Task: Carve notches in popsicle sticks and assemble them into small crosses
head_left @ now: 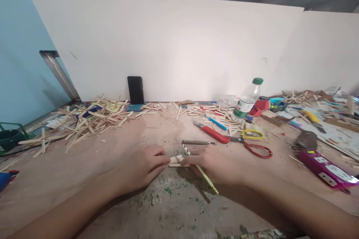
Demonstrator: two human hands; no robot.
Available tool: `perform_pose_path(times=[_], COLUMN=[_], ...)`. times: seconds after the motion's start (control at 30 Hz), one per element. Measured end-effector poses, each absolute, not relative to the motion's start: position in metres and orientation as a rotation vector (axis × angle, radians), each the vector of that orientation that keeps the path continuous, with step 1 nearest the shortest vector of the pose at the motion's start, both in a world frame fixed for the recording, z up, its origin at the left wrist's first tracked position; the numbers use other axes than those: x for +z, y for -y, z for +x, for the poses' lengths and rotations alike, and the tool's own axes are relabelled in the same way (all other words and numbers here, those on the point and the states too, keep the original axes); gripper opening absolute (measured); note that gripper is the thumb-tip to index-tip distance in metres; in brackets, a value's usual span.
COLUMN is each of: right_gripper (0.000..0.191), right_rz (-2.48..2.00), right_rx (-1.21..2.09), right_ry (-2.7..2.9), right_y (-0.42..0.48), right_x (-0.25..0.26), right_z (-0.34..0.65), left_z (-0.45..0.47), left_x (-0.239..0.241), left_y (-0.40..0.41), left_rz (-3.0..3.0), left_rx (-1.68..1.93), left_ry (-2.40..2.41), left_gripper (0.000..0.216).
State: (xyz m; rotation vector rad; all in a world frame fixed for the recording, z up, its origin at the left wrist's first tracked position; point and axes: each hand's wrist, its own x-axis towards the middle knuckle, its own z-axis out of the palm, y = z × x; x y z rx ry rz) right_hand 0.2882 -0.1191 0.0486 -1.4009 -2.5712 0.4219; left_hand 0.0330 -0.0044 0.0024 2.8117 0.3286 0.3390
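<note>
Small pale flat wooden stick pieces (pixel 176 161): they lie on the brown table top (pixel 84 171), right between the 2 hands.
Long way of the pieces: it runs left to right, from one hand to the other.
Left hand (pixel 141 170): the fingers are close together and bent, and the tips touch the left end of the pieces.
Right hand (pixel 214 164): the fingertips press the right end of the pieces; this hand also holds a thin yellow pencil (pixel 200 170) that slants down to the right.
Which hand is nearer: both touch, so neither one.
Nearby: red-handled scissors (pixel 252 146) and a red knife (pixel 213 133) lie behind the right hand.
Far left: a heap of pale wooden sticks (pixel 84 121).
</note>
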Motion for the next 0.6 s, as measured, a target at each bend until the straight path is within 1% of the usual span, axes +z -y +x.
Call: perform_pose_path(times=[0.1, 0.2, 0.33, 0.5, 0.6], right_gripper=[0.025, 0.020, 0.023, 0.013, 0.014], right_rz=[-1.460, -1.494, -1.459, -1.451, -1.476], right_rx=[0.396, 0.424, 0.514, 0.514, 0.476], right_ry=[2.570, 2.552, 2.570, 2.592, 2.613], right_y=[0.122, 0.122, 0.116, 0.114, 0.120], right_x=[0.060, 0.068, 0.063, 0.056, 0.061], right_z=[0.287, 0.289, 0.298, 0.300, 0.295], left_z=[0.034, 0.033, 0.032, 0.033, 0.033], left_x=[0.001, -0.001, -0.001, 0.001, 0.000], left_y=[0.004, 0.003, 0.003, 0.004, 0.005], left_rz=[2.820, 2.817, 2.816, 2.816, 2.815], left_rx=[0.346, 0.347, 0.344, 0.332, 0.325], left_ry=[-0.328, -0.322, -0.318, -0.326, -0.327], left_gripper=[0.028, 0.028, 0.029, 0.031, 0.030])
